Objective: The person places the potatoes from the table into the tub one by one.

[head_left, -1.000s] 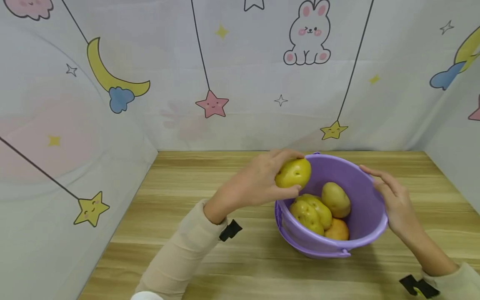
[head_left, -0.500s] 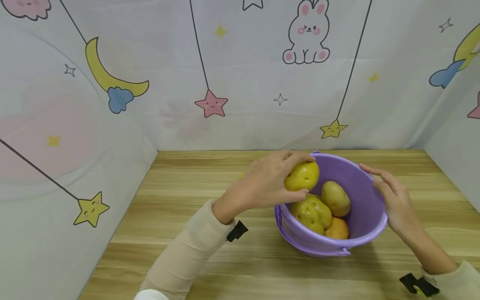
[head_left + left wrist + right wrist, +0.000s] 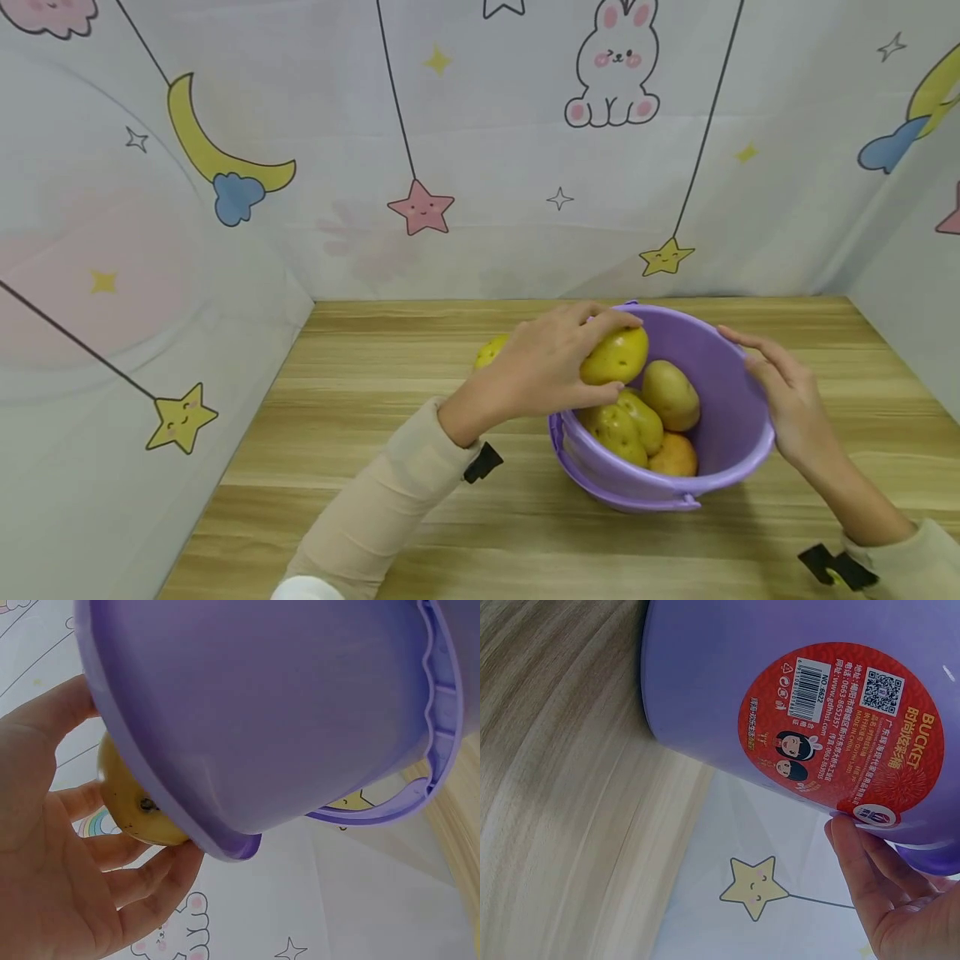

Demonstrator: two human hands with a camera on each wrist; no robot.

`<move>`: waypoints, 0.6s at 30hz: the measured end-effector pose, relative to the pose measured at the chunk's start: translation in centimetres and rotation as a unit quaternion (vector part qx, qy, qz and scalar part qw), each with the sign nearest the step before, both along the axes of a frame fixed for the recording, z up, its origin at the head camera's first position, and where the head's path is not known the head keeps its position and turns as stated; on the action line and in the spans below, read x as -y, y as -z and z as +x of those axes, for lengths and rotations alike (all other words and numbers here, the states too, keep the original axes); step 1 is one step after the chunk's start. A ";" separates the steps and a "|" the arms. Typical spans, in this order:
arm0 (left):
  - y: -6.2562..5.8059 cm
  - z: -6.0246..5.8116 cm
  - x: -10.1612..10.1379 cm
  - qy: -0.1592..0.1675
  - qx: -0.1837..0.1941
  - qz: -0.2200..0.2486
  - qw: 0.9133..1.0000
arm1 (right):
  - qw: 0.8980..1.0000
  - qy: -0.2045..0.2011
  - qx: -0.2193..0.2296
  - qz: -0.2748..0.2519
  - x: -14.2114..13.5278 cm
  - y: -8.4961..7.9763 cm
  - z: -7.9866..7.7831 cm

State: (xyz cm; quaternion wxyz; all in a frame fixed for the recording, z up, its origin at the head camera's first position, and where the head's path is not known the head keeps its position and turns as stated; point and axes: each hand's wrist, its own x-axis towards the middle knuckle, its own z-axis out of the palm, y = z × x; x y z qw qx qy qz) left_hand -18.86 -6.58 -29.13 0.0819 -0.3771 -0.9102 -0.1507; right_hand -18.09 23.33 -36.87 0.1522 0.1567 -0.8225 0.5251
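My left hand [image 3: 540, 362] holds a yellow potato [image 3: 618, 357] over the left rim of a purple bucket [image 3: 723, 354]. In the left wrist view its fingers curve round the potato [image 3: 139, 802], partly hidden by the rim. Inside the bucket lie knobbly yellow potatoes [image 3: 617, 429], a smoother pale potato [image 3: 670, 394] and an orange round fruit [image 3: 673, 456] at the bottom. My right hand [image 3: 791, 408] grips the bucket's right rim, thumb at the edge and fingers along the outer wall, next to a red label [image 3: 840, 735] in the right wrist view.
Another yellow potato [image 3: 491, 351] lies on the wooden table [image 3: 360, 400] behind my left wrist, mostly hidden. The bucket's purple handle [image 3: 600, 493] hangs down along its near-left side. White printed cloth [image 3: 480, 267] stands along the back and both sides.
My left hand has moved right, carrying the potato further over the bucket's opening. The potato on the table has come into view behind it. My right hand and the bucket stay put.
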 end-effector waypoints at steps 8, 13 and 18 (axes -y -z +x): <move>0.3 -0.1 -0.3 -0.007 -0.004 -0.009 1.000 | 1.000 -0.003 -0.001 -0.005 -0.2 0.1 0.0; 0.2 0.1 -0.3 -0.013 -0.008 -0.007 1.000 | 1.000 -0.007 0.002 -0.004 -0.2 0.3 0.0; -0.1 0.0 0.3 -0.020 -0.031 0.024 0.999 | 1.000 -0.006 -0.006 -0.002 -0.3 0.3 -0.3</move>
